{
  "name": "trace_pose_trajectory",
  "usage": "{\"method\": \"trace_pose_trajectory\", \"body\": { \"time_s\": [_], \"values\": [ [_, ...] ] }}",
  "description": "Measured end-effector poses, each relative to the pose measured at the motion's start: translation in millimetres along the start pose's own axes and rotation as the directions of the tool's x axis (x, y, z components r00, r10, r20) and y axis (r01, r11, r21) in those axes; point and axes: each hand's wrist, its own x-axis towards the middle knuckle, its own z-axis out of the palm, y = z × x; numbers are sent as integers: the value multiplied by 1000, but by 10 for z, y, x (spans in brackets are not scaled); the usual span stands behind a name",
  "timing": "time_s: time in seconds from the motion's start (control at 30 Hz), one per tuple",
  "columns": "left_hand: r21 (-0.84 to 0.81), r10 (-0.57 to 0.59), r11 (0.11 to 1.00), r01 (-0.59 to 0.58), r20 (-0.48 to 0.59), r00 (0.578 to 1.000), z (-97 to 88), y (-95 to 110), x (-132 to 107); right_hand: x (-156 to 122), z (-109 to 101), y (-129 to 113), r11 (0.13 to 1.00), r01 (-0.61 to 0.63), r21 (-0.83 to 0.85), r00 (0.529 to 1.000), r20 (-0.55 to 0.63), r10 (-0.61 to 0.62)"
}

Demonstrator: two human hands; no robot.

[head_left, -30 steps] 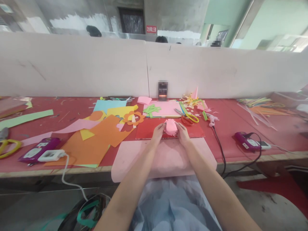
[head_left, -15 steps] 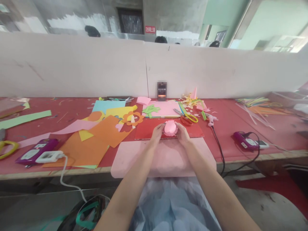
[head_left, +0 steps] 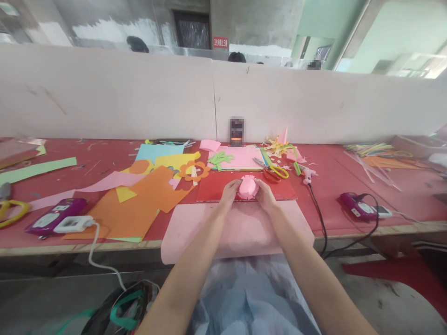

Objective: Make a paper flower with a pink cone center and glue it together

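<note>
On the red sheet (head_left: 279, 190) at mid-worktop (head_left: 331, 204), both hands work a pink paper shape (head_left: 247, 187): left hand (head_left: 228, 194) and right hand (head_left: 265, 195) pinch its sides, fingers curled around it. Scissors (head_left: 274, 171) lie just beyond, orange paper (head_left: 139, 209) to the left.

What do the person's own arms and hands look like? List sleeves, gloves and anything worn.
The left forearm and right forearm are bare, no sleeves in view. The left hand and right hand wear no gloves; no watch or bracelet shows at the wrists. Pale blue clothing covers the lap.
</note>
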Motion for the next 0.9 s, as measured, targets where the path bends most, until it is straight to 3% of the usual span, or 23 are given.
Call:
{"method": "trace_pose_trajectory", "body": {
  "time_s": [0.2,0.37,0.57,0.9],
  "values": [
    [-43,-62,997,60,-66,996,9,-22,-6,26,-4,33,999,29,25,999,-44,-28],
    [-58,-29,998,29,-5,1000,37,22,-22,63,-31,31,996,64,61,992,-110,-57],
    [7,-5,1000,5,11,1000,43,32,-21,56,-34,21,997,73,22,993,-91,-71],
    [-51,-1,999,2,21,1000,17,-3,6,71,-59,51,997,66,44,995,-77,-62]
  ]
}}
